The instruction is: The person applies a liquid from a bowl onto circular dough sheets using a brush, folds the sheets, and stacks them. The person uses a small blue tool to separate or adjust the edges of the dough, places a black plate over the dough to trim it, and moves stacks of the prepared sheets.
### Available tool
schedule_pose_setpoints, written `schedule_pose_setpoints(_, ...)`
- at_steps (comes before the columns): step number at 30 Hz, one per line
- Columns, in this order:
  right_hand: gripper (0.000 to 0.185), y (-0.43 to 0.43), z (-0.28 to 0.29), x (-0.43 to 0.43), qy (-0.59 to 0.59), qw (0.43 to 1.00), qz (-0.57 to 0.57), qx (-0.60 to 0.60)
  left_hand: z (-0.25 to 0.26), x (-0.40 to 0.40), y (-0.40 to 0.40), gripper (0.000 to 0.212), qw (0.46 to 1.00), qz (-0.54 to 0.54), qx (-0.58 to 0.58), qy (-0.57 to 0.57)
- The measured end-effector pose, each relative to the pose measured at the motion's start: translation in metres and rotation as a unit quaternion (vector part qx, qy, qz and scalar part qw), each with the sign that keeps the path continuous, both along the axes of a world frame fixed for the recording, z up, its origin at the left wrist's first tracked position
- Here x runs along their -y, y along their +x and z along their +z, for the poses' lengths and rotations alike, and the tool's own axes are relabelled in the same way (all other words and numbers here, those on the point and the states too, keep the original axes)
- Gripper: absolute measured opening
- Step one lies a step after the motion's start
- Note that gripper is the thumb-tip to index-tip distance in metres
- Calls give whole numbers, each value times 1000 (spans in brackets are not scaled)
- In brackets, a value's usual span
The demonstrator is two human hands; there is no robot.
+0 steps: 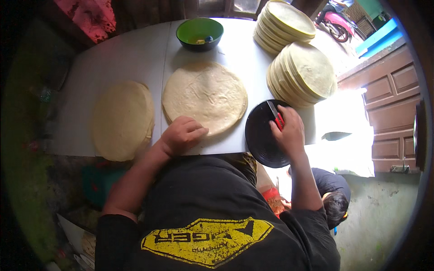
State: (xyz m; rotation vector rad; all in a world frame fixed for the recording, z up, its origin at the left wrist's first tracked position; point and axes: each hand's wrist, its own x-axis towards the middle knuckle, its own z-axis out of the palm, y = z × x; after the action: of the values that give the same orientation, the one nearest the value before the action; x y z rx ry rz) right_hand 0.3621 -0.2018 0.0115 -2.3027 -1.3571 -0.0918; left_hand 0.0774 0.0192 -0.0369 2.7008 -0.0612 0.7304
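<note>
A round stack of thin, pale flatbread-like dough sheets (pixel 206 95) lies on the white table in front of me. My left hand (pixel 184 133) rests at its near edge with the fingers curled. Whether those fingers pinch a sheet is hidden. Over a round black plate (pixel 259 135) to the right, my right hand (pixel 290 128) has thumb and fingers around the red handle of a small knife (pixel 274 110). The blade points away from me. Left of the middle stack sits another stack of round sheets (pixel 122 120), overhanging the table's near edge.
Two tall stacks of round sheets, a nearer one (pixel 310 74) and a farther one (pixel 288 20), stand at the right of the white table (pixel 142 50). A green-lined bowl (pixel 200 32) holding small items is at the back. A person (pixel 334 200) crouches low at my right.
</note>
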Motion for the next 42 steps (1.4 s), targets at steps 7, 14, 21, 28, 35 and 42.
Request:
schedule_pose_setpoints(7, 49, 13, -27, 30, -70, 996, -42, -42, -1, 9, -6, 54, 998, 12, -52, 39)
schedule_pose_setpoints(14, 41, 37, 0, 53, -48, 988, -134, -58, 17, 16, 3, 74, 975, 31, -219, 1)
schedule_pose_setpoints(21, 34, 58, -20, 72, -52, 968, -178, -167, 12, 1, 58, 87, 954, 109, -277, 35)
schedule_pose_setpoints(28, 38, 70, -49, 91, 4, 960, -172, -220, 9, 3, 107, 91, 942, 109, -314, 45)
schedule_pose_setpoints(35, 43, 81, -31, 93, 1, 933, -183, -309, 5, -9, 123, 87, 953, 102, -283, 15)
schedule_pose_setpoints(42, 44, 70, -19, 85, 205, 816, -114, -529, 4, -31, 80, 81, 969, 102, 9, -227)
